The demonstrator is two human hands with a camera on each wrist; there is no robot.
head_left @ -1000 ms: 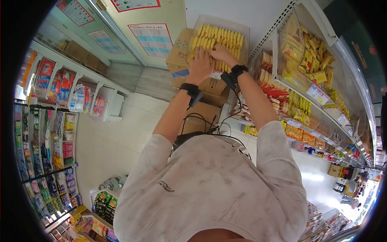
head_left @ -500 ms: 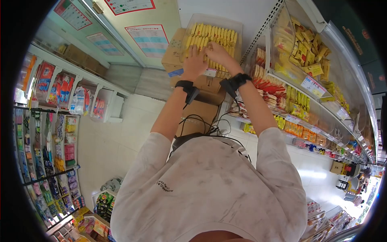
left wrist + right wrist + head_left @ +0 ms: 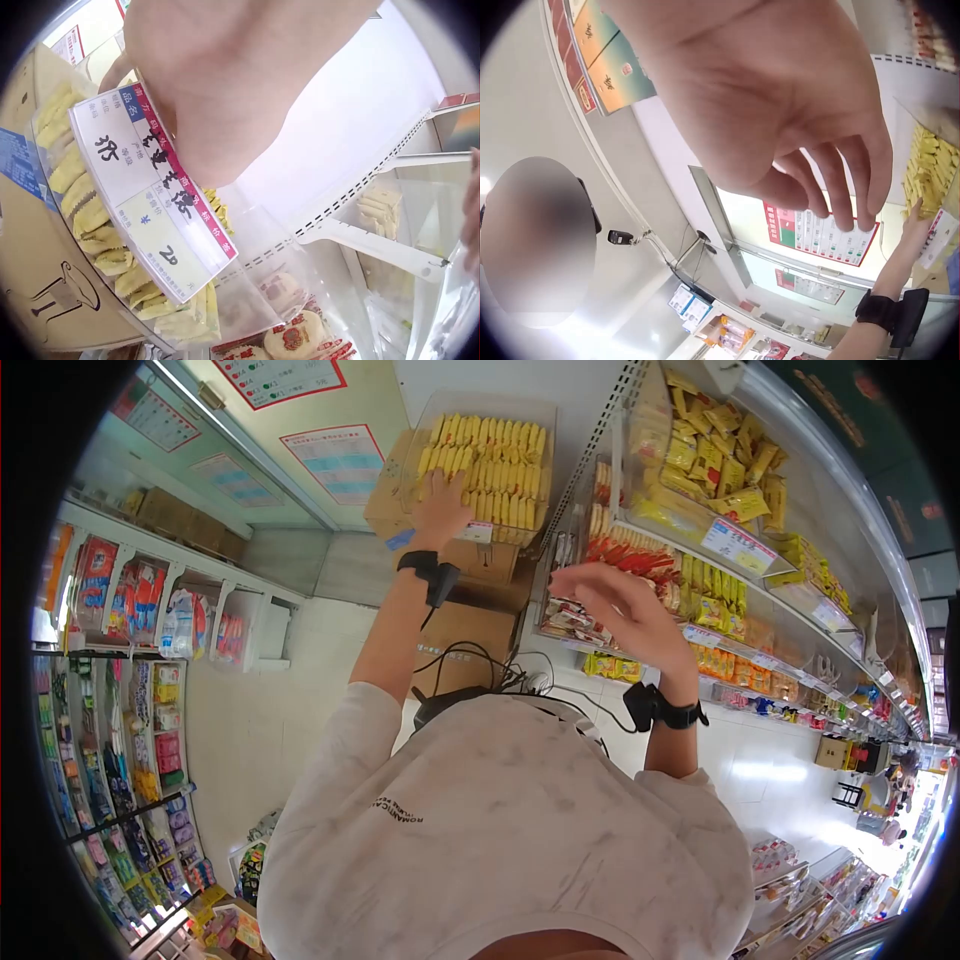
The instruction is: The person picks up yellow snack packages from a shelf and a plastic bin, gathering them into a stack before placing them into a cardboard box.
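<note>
Rows of yellow packets (image 3: 503, 477) fill a clear bin (image 3: 545, 450) on cardboard boxes in the head view. My left hand (image 3: 441, 510) rests on the packets at the bin's near left part, fingers extended. In the left wrist view that hand (image 3: 217, 82) is behind the bin's price tag (image 3: 150, 187), its fingertips mostly hidden. My right hand (image 3: 630, 615) is in the air in front of the right shelves, away from the bin. The right wrist view shows the hand (image 3: 780, 112) with relaxed, slightly bent fingers and nothing in it.
Shelves of snack packets (image 3: 715, 600) run along the right, with a clear bin of loose yellow packets (image 3: 725, 455) above. A cardboard box (image 3: 465, 635) stands below the bin, black cables near it. Racks (image 3: 120, 730) of goods line the left.
My right hand has left the packets and moved right and back toward the body. The left hand stays at the bin, while the whole head view has shifted so the bin appears further left.
</note>
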